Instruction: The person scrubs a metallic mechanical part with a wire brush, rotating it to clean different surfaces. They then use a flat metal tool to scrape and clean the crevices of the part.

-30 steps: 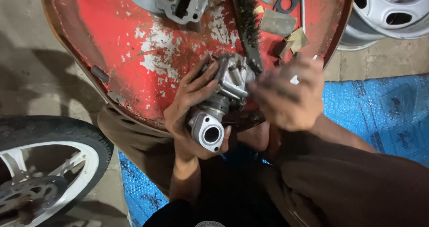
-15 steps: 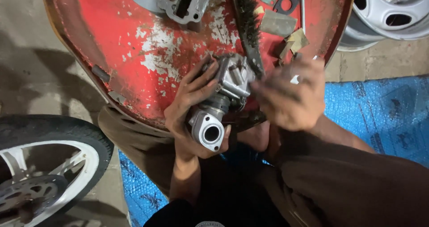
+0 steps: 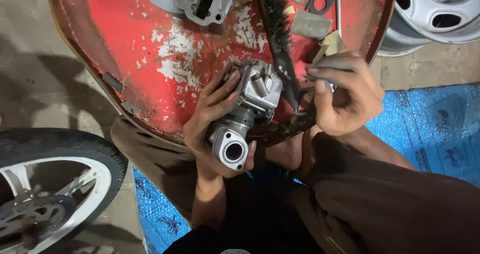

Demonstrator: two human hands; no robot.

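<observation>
Chipped red metal panel (image 3: 165, 59) fills the view, and over its near edge the left hand (image 3: 212, 121) grips a grey metal carburettor (image 3: 250, 109), round port facing the camera. Just beside it, the right hand (image 3: 345, 96) is clenched around a small grey piece (image 3: 332, 62). Beyond: a wire brush (image 3: 277, 39), gaskets (image 3: 320, 1). Left, a motorcycle wheel (image 3: 55, 184); right, blue sheet (image 3: 430, 129).

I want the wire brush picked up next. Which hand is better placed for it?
Probably the right hand: it sits just beside the wire brush on the red panel, pinching only something small. The left hand is wrapped around the grey metal carburetor, supporting it.
</observation>
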